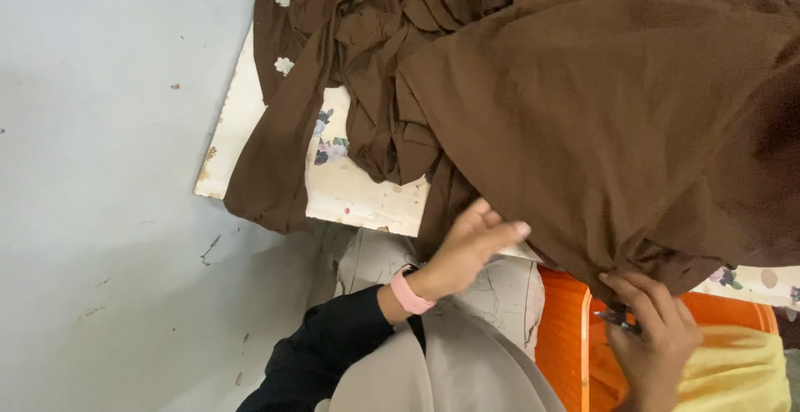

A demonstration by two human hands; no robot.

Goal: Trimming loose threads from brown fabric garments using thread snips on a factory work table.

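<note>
While our left hand (467, 249) lies flat, fingers open, on the brown fabric (600, 120) heaped on the table (350, 191) | right hand (654, 337) closed on small snips (618, 319) at the hem | risk: bunched folds slip, blades could nick cloth or fingers.

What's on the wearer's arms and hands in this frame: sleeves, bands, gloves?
Both hands are bare, no gloves. The left hand has a pink band at the wrist, and above it a black long sleeve. The right hand meets a yellow sleeve. No rings visible on the fingers.
</note>
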